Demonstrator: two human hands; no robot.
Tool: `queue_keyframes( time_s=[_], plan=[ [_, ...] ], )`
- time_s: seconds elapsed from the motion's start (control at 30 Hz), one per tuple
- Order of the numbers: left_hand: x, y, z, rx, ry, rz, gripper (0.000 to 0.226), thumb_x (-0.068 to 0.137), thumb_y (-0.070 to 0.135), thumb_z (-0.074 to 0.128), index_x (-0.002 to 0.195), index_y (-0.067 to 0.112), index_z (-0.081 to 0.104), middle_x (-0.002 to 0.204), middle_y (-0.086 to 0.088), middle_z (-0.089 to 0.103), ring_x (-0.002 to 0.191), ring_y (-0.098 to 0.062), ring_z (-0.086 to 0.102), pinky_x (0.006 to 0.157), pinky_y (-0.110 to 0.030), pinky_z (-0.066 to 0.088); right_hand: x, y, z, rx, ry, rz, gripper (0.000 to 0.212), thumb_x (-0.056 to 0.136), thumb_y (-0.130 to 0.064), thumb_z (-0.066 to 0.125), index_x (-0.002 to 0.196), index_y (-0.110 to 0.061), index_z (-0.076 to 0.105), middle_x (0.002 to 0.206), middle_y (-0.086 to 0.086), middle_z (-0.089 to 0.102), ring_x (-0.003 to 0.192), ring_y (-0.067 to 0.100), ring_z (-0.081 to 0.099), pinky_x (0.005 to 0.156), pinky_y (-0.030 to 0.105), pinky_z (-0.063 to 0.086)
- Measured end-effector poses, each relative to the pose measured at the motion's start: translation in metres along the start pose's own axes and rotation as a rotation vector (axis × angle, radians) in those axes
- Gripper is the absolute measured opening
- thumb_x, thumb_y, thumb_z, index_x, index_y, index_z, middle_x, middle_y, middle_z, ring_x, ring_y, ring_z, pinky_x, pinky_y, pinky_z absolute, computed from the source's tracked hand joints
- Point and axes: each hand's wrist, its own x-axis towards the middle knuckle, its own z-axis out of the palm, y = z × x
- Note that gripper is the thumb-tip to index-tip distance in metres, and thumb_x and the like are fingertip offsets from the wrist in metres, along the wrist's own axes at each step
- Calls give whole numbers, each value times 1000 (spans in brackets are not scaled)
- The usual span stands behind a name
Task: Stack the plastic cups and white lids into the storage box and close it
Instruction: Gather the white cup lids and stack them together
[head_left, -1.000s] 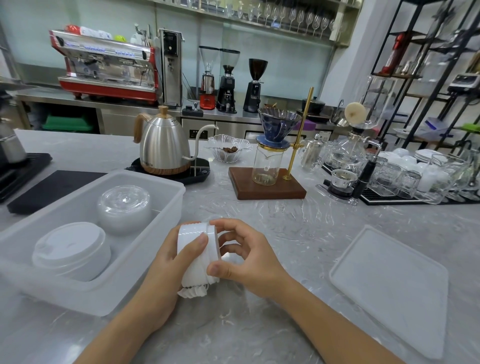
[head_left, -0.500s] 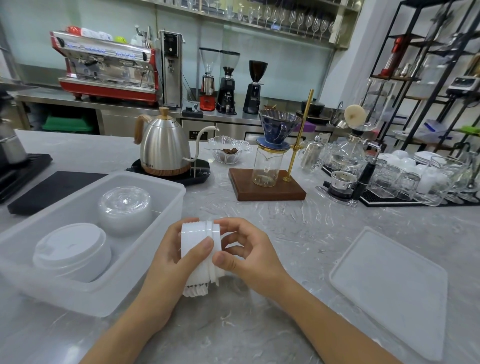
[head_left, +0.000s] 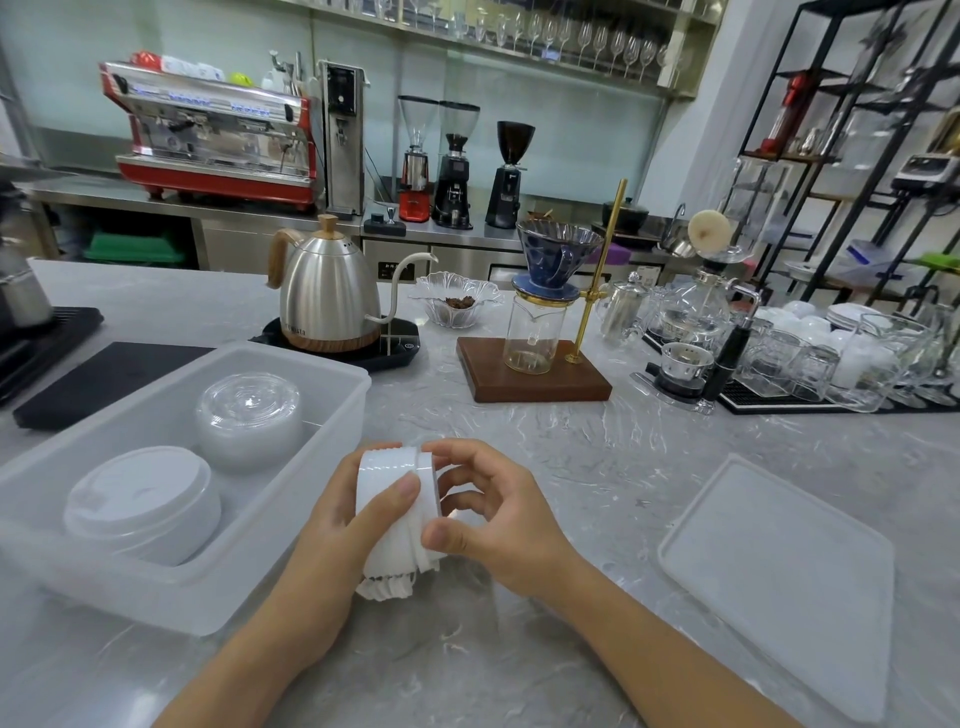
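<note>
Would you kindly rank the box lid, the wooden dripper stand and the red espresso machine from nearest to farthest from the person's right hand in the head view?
1. Box lid: flat on the counter, right of the right hand.
2. Wooden dripper stand: mid-counter, beyond the hand.
3. Red espresso machine: back counter, far left.

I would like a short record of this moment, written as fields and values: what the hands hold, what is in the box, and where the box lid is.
left hand: grips the stack of white lids from its left side
right hand: holds the same stack from the right, thumb and fingers on its end
storage box: open, on the counter left of the hands
inside box: a white lid stack nearer, a clear lid stack farther
box lid: flat on the counter, right of the hands
task state: box not yet closed
</note>
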Motion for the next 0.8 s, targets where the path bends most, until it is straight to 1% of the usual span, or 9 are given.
queue_keyframes(
  time_s=[0.13, 0.23, 0.3, 0.4, 0.47, 0.6, 0.67, 0.73, 0.8],
  plan=[
    [1, 0, -1, -45, -17, -23, 75, 64, 59, 80, 124, 17, 64, 91, -18, 67, 65, -19, 67, 44, -25, 50, 1, 0, -1, -21, -19, -29, 78, 57, -46, 88, 126, -20, 62, 121, 6, 64, 103, 23, 64, 90, 36, 57],
    [3, -1, -1, -58, -27, -37, 74, 70, 54, 72, 126, 7, 62, 86, -20, 66, 62, -19, 67, 46, -24, 51, 1, 1, -2, -32, -13, -31, 79, 57, -51, 87, 126, -23, 63, 120, 3, 65, 102, 21, 65, 90, 37, 57],
    [3, -1, -3, -59, -34, -45, 74, 73, 54, 71, 127, 4, 61, 92, -27, 66, 68, -24, 68, 50, -26, 52, 1, 1, -1, -23, -1, -11, 77, 57, -57, 85, 123, -25, 65, 118, 2, 66, 100, 23, 65, 87, 36, 58],
    [3, -3, -3, 0, -42, -16, 69, 76, 55, 72, 125, 8, 62, 100, -34, 67, 73, -27, 68, 53, -25, 53, 3, 1, 0, -11, 36, 76, 79, 54, -72, 79, 116, -24, 66, 113, 5, 68, 97, 24, 69, 84, 41, 61],
    [2, -3, -1, 34, -33, 4, 64, 72, 55, 75, 121, 16, 64, 105, -28, 70, 78, -26, 71, 55, -27, 54, 4, 3, 0, 10, 44, 145, 84, 51, -78, 76, 111, -19, 66, 111, 10, 70, 94, 26, 73, 80, 45, 62],
    [0, -4, 5, 63, 1, 11, 68, 62, 55, 76, 119, 20, 63, 102, -9, 75, 83, -17, 75, 62, -24, 58, 4, 2, 1, 18, 28, 217, 89, 46, -82, 73, 102, -14, 64, 107, 10, 70, 81, 16, 74, 64, 28, 59],
    [0, -3, 6, 63, 1, 14, 68, 62, 56, 76, 118, 21, 63, 100, -4, 76, 84, -14, 75, 63, -23, 57, 3, 2, 1, 25, 25, 207, 85, 45, -81, 73, 98, -15, 63, 102, 6, 70, 74, 12, 73, 61, 25, 57],
    [0, -2, 5, 69, -5, 12, 67, 62, 58, 75, 118, 23, 63, 96, -1, 76, 81, -14, 75, 62, -22, 57, 3, 2, 2, 53, 21, 183, 79, 46, -77, 76, 96, -17, 63, 97, 0, 69, 71, 13, 72, 61, 28, 58],
    [-1, -2, 4, 69, -4, 6, 67, 63, 58, 75, 118, 24, 63, 97, -4, 75, 80, -16, 75, 61, -25, 57, 3, 3, 3, 62, 17, 166, 77, 47, -74, 79, 97, -18, 63, 99, -1, 70, 76, 24, 72, 70, 39, 62]
  ],
)
